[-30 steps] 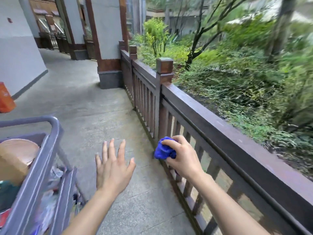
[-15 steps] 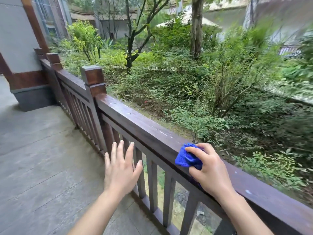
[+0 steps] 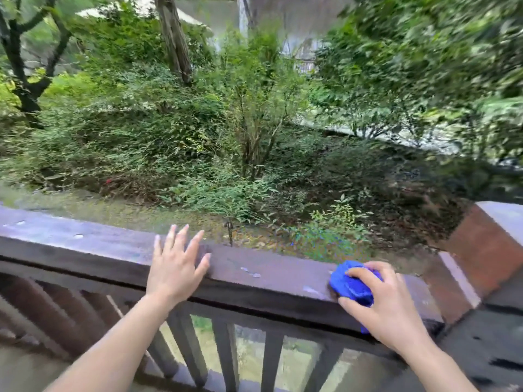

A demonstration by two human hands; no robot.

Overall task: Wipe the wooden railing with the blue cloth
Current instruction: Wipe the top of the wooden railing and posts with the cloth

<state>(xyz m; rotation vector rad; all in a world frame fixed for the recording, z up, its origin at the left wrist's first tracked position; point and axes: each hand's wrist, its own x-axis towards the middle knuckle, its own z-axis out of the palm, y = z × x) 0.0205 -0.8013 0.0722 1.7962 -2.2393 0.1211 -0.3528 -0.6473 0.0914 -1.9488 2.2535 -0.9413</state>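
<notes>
The dark brown wooden railing [image 3: 263,274] runs across the lower half of the view, with vertical balusters below its flat top rail. My right hand [image 3: 387,306] presses the bunched blue cloth [image 3: 349,284] onto the top rail near its right end. My left hand [image 3: 175,267] lies over the rail further left, fingers spread and holding nothing. Pale specks and smears mark the rail top between the hands.
A square reddish-brown post [image 3: 486,250] ends the railing at the right. Beyond the rail the ground drops to dense shrubs [image 3: 249,142] and tree trunks [image 3: 175,41]. Grey paving [image 3: 17,372] shows at the lower left.
The view has swung right, now facing the railing square on. My right hand with the cloth has come to rest on the rail's top near the post. My left hand now rests over the rail.
</notes>
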